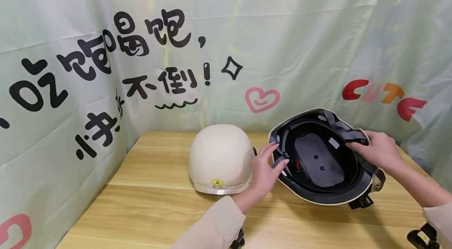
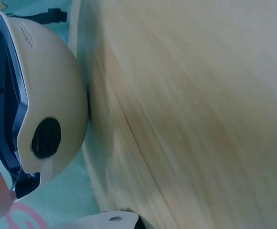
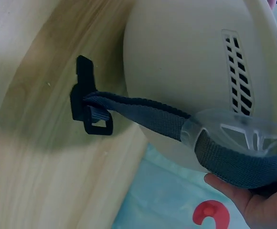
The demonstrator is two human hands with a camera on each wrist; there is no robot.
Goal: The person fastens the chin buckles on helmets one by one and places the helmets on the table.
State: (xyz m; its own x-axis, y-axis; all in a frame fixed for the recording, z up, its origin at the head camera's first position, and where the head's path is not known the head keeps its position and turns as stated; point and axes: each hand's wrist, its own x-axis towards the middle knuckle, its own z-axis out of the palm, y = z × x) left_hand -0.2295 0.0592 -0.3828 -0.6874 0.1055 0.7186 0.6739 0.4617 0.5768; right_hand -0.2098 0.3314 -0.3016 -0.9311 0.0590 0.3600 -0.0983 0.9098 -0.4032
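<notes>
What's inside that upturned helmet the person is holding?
Inside the upturned helmet there is black lining, a grey mesh pad and grey straps. The left hand and right hand cover parts of the rim.

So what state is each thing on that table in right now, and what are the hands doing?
Tilted helmet: tipped up on its shell, padded inside showing, held at both rims.
Second helmet: dome up, resting on the table, untouched.
Chin strap: hanging loose, its buckle unfastened.
Left hand: pinches a strap end at the near rim.
Right hand: grips the far rim and strap.
</notes>
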